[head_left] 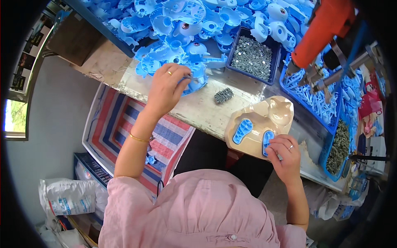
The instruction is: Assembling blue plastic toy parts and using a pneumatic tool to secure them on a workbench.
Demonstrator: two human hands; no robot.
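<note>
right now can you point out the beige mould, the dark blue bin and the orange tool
beige mould [259, 119]: head view, bare middle
dark blue bin [276, 62]: head view, right wall
orange tool [324, 35]: head view, orange body

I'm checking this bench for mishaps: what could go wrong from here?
The heaped blue shells beside the left hand might slide if disturbed. The small grey pile lies loose on the bench, so a stray nudge could scatter it. The tan fixture sits at the bench's front edge, so a bump might tip its blue pieces out.
</note>
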